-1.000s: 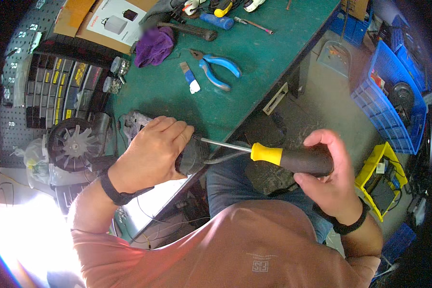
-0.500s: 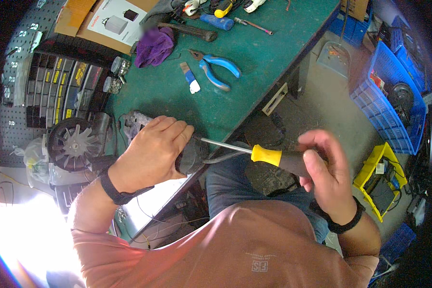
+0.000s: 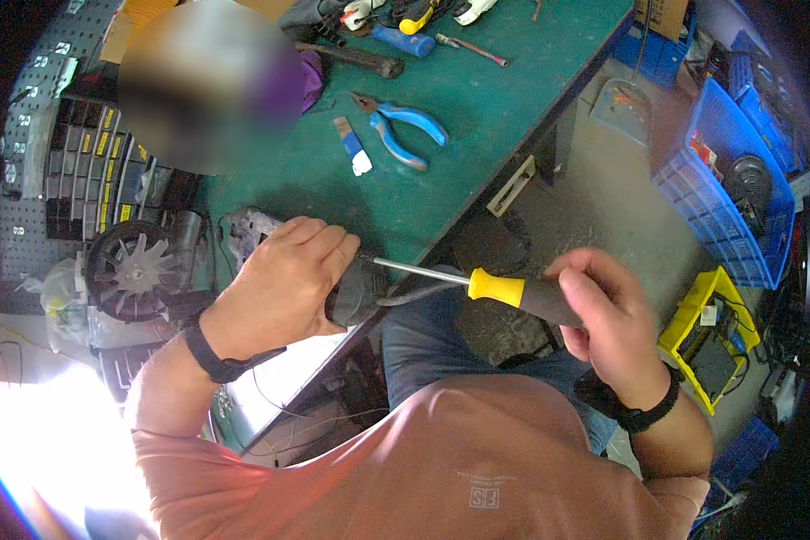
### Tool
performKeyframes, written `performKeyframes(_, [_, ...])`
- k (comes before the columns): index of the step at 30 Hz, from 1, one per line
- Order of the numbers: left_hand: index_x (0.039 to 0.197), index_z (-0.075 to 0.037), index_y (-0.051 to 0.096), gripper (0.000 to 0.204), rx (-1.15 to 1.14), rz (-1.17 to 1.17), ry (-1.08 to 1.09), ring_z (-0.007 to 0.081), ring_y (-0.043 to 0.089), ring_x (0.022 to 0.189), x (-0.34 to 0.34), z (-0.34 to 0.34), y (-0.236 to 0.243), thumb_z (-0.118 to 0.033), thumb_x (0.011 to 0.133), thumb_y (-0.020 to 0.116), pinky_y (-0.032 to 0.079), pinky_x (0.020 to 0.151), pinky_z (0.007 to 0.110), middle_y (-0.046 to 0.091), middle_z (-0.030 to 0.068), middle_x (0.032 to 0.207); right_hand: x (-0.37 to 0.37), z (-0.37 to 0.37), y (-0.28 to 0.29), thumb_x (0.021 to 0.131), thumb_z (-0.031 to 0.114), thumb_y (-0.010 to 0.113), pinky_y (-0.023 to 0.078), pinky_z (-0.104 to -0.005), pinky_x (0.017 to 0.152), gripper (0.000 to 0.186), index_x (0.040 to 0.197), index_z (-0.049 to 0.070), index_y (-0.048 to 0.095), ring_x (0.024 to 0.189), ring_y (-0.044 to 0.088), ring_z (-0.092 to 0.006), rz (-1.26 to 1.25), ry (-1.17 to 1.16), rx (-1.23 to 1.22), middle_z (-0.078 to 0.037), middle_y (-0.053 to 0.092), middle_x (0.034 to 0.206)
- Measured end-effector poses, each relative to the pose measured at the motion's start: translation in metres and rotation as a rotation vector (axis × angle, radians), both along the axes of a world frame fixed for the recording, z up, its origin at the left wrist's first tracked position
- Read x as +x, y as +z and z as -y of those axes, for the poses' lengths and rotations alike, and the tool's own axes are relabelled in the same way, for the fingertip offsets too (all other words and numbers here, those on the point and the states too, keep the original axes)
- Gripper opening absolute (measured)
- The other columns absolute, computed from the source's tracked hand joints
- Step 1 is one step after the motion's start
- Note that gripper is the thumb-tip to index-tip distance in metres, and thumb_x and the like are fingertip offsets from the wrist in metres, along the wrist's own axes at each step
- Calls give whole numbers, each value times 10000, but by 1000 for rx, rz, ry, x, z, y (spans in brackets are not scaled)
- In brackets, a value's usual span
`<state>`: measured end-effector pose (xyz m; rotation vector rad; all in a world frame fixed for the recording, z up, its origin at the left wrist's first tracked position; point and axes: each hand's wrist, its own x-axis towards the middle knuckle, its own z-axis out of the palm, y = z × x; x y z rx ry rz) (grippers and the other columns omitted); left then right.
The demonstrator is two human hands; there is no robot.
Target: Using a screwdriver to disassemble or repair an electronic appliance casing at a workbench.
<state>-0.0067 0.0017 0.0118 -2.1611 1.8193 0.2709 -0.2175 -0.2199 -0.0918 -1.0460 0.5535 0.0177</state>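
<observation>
My left hand grips a black object at the near edge of the green bench, beside a grey metal part partly hidden behind my fingers. A yellow-and-black screwdriver lies horizontally, its shaft's tip at the black object's upper right. My right hand is closed round the screwdriver's black handle, thumb on top. A curved dark strip or cord runs right from the object under the shaft. Blue-handled pliers and a blue-taped blade lie farther back on the bench.
A fan wheel and parts drawers stand left. Several tools line the bench's back, beside a blurred patch. Blue crates, a yellow bin and a dustpan stand on the floor at right.
My right hand's thumb has moved from beneath the handle up over its top, the fingers turning round the screwdriver. My left hand and the black object stay nearly in place.
</observation>
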Motion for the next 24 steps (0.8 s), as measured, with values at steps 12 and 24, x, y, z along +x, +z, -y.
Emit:
performKeyframes(12, [1148, 101, 566, 886, 3, 14, -34, 366, 553, 1046, 1, -1, 0, -557, 578, 727, 412, 998, 445, 586, 208, 1106, -1, 3, 4, 810, 144, 731, 456, -225, 757, 399, 1131, 36, 520, 944, 514, -91, -12, -127, 284, -35, 534, 1022])
performKeyframes(24, [1149, 93, 559, 872, -10, 13, -25, 368, 544, 1072, -4, -2, 0, -478, 529, 782, 388, 1023, 453, 588, 204, 1109, -1, -9, -4, 839, 66, 689, 471, -225, 568, 335, 1124, 31, 517, 650, 557, -90, 265, -208, 75, -40, 553, 889])
